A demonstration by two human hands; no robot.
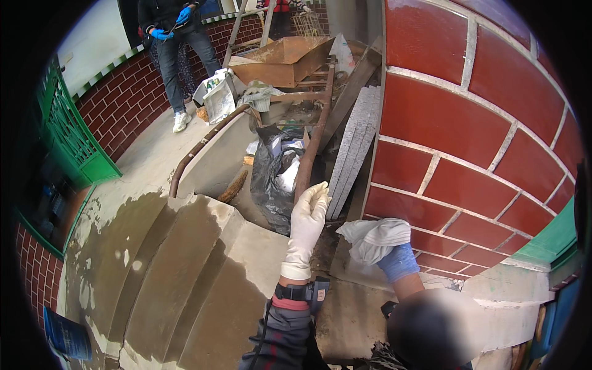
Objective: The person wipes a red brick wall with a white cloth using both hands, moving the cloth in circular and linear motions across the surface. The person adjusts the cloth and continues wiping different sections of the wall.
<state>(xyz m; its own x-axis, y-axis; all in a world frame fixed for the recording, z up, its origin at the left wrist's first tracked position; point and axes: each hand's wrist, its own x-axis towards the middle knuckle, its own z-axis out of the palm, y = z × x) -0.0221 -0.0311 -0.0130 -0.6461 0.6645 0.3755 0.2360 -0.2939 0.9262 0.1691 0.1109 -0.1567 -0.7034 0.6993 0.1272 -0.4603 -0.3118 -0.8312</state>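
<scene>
My left hand [311, 208], in a cream rubber glove with a black strap device at the wrist, is raised at the centre with its fingers curled together. It overlaps the lower end of a rusty metal rail [319, 125]; whether it touches the rail cannot be told. My right hand [398, 263], in a blue glove, grips a bunched white cloth [377, 236] against the foot of the red tiled wall [411, 203]. The cloth hides its fingers, and a blurred patch covers the forearm. Between the hands, grey speckled stone slabs [354, 152] lean by the wall.
Wet concrete steps [185, 268] descend at left, beside a curved rusty handrail [199, 148]. A black plastic bag [270, 194] of rubbish and a rusty metal hopper [282, 60] lie ahead. A person in blue gloves [182, 41] stands at upper left; another is partly visible behind.
</scene>
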